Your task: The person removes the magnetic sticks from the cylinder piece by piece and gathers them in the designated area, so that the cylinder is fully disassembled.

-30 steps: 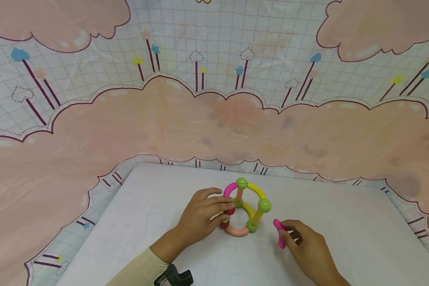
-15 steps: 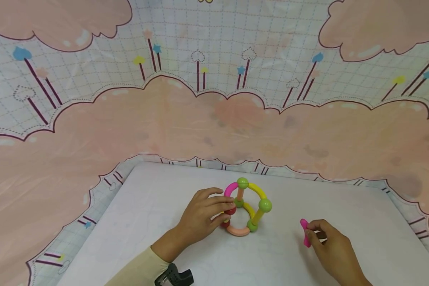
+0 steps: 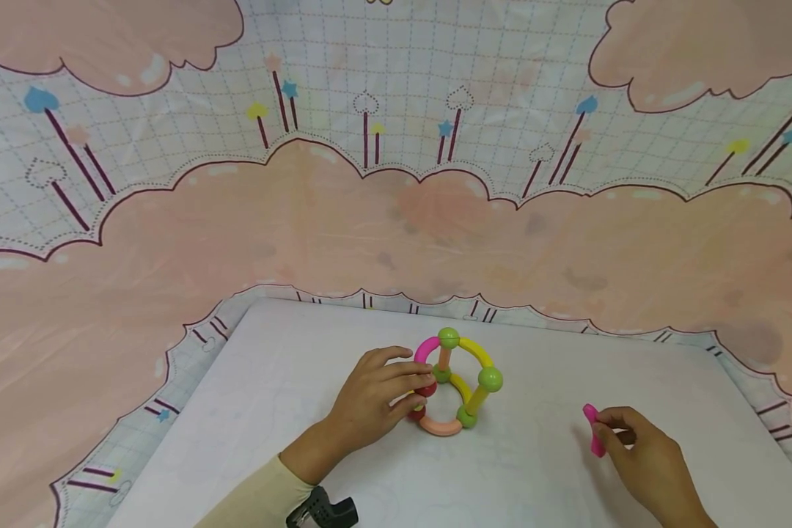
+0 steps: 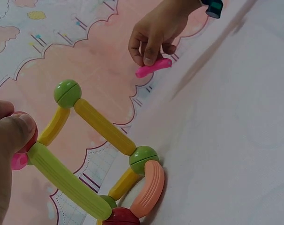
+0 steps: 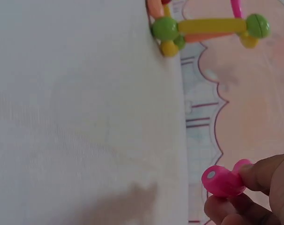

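A frame of coloured rods and balls [image 3: 490, 379] stands on the white table. My left hand [image 3: 372, 400] grips its left side at a red ball; in the left wrist view the thumb lies on that red ball [image 4: 28, 129], beside a light green rod [image 4: 69, 180]. To the right, apart from the frame, my right hand [image 3: 650, 458] pinches a curved pink piece [image 3: 594, 430] between thumb and fingers, held above the table. The right wrist view shows a pale spot on the end of the pink piece [image 5: 225, 181].
The white tabletop [image 3: 290, 330] reaches back to a cloth [image 3: 383, 235] printed with clouds and pins, which also hangs at both sides. A dark device [image 3: 321, 508] is strapped at the left wrist, over the beige sleeve [image 3: 260, 495].
My right hand has moved to the right with the pink piece, away from the frame. My left hand and the frame have stayed in place.
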Tool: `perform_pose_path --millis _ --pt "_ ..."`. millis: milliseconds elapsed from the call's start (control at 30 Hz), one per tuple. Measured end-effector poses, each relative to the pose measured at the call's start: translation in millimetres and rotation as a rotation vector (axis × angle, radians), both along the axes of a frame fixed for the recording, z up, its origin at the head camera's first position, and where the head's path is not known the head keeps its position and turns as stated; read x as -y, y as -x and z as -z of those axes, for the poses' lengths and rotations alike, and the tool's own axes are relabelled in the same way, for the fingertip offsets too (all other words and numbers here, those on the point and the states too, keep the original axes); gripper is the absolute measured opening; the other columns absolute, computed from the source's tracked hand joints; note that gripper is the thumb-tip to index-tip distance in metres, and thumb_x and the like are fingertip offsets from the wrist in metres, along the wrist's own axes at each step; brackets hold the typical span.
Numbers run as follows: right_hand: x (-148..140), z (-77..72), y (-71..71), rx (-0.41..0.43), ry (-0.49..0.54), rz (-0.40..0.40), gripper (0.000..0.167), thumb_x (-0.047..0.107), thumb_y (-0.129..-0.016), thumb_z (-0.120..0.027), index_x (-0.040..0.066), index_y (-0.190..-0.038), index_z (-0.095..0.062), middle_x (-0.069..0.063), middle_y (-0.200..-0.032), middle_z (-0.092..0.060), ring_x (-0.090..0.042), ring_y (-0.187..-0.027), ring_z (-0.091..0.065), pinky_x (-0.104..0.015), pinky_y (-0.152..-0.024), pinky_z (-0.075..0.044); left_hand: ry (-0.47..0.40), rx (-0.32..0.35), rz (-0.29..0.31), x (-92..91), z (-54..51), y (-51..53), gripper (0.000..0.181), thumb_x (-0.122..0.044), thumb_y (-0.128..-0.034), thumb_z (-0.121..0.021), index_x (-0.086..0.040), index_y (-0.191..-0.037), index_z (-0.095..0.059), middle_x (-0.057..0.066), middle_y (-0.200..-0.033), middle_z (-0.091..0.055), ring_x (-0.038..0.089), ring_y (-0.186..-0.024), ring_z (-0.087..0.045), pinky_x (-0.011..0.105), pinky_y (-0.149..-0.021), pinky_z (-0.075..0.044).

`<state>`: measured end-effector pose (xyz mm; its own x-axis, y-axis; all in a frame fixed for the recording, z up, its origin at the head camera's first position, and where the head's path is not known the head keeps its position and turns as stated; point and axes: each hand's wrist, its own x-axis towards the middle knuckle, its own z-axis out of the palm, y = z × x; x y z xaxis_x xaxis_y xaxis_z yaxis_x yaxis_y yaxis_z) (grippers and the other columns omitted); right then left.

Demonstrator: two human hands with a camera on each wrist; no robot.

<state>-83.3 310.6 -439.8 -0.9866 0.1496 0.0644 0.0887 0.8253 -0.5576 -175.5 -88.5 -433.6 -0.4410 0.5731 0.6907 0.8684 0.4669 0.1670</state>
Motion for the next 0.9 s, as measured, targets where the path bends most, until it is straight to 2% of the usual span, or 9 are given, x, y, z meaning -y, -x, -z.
perform_pose_path --millis 167,400,500,633,833,900 --pt "-20 2.8 2.3 0.007 -0.019 0.033 0.026 0.033 -0.104 -0.062 0.012 -0.118 -0.067 -0.003 -0.103 -0.073 -0.018 -0.084 -0.068 -0.031 -0.067 -0.045 0.000 0.004 -0.001 -0.5 -0.7 -0.6 0.040 -0.021 -0.0786 -0.091 -0.016 -0.117 -0.078 -0.006 -0.123 -0.072 0.027 -0.124 -0.059 0.040 -0.107 -0.043" --pt "-48 10.5 3.3 0.040 -0.028 0.072 0.036 0.041 -0.104 -0.060 0.011 -0.121 -0.067 -0.001 -0.099 -0.074 -0.009 -0.077 -0.062 -0.028 -0.061 -0.042 -0.003 0.004 -0.002 -1.2 -0.8 -1.1 0.042 -0.020 -0.0763 -0.092 -0.015 -0.116 -0.078 -0.005 -0.123 -0.072 0.026 -0.124 -0.058 0.040 -0.106 -0.043" --pt "-60 13.6 4.6 0.087 -0.020 0.074 0.042 0.046 -0.103 -0.058 0.010 -0.122 -0.068 0.000 -0.097 -0.073 -0.015 -0.084 -0.063 -0.028 -0.061 -0.044 -0.004 0.005 0.000 -1.2 -0.1 -1.0 0.043 -0.019 -0.0759 -0.092 -0.015 -0.116 -0.078 -0.005 -0.123 -0.072 0.026 -0.124 -0.058 0.041 -0.106 -0.043" --pt "-73 15.5 7.0 0.150 -0.008 0.069 0.050 0.051 -0.103 -0.056 0.007 -0.125 -0.067 0.000 -0.098 -0.073 -0.022 -0.093 -0.064 -0.033 -0.067 -0.045 -0.006 0.004 0.002 -1.2 0.5 -0.8 0.043 -0.019 -0.0757 -0.092 -0.015 -0.116 -0.078 -0.005 -0.123 -0.072 0.026 -0.123 -0.058 0.041 -0.106 -0.043" --pt "-86 20.6 5.4 0.144 -0.032 0.038 0.044 0.046 -0.104 -0.057 0.008 -0.123 -0.068 0.002 -0.093 -0.073 -0.005 -0.083 -0.060 -0.039 -0.075 -0.043 -0.005 0.002 0.000 -1.4 0.0 -0.5 0.043 -0.019 -0.0753 -0.093 -0.015 -0.116 -0.078 -0.005 -0.123 -0.072 0.027 -0.123 -0.058 0.041 -0.106 -0.044" --pt "-90 21.7 5.1 0.134 -0.055 0.030 0.042 0.043 -0.105 -0.057 0.006 -0.121 -0.068 0.002 -0.092 -0.072 -0.005 -0.081 -0.059 -0.040 -0.074 -0.045 -0.006 0.001 0.000 -1.5 -0.2 -0.5 0.042 -0.019 -0.0759 -0.092 -0.015 -0.116 -0.079 -0.005 -0.123 -0.072 0.027 -0.123 -0.059 0.041 -0.106 -0.044"
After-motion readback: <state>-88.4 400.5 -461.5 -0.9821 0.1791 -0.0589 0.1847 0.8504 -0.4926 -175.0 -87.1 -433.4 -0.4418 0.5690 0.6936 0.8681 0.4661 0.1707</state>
